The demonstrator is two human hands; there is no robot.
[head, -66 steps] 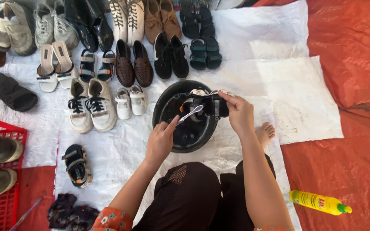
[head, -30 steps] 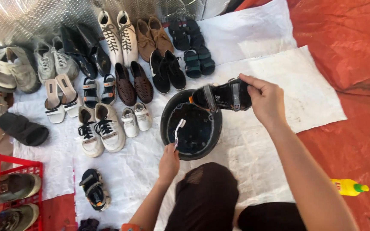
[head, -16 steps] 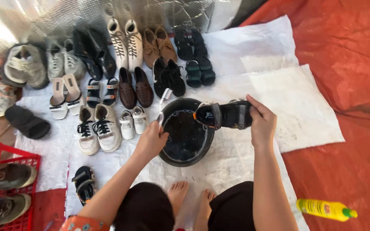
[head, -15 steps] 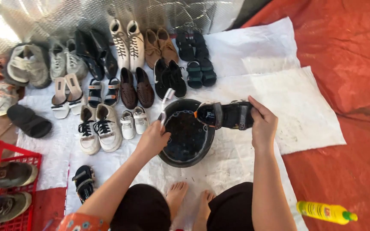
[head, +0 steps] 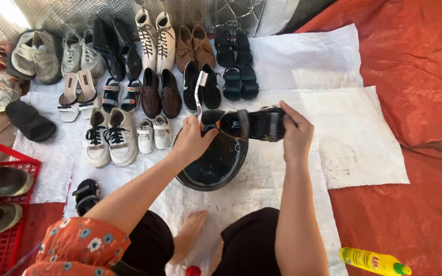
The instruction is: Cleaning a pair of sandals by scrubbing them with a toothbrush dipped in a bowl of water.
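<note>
Over the black basin [head: 212,168], your right hand [head: 296,134] grips a black sandal [head: 254,124], fingers wrapped round it; your left hand [head: 193,142] pinches a white toothbrush [head: 199,92] upright.

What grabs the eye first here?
Centre frame: the right hand holds a black strappy sandal over a black basin, while the left hand holds a white toothbrush upright at the basin's rim. Behind them, rows of paired shoes lie on a white sheet, the tall white lace-up boots standing out at the back. A yellow bottle lies on the orange tarp at bottom right.
</note>
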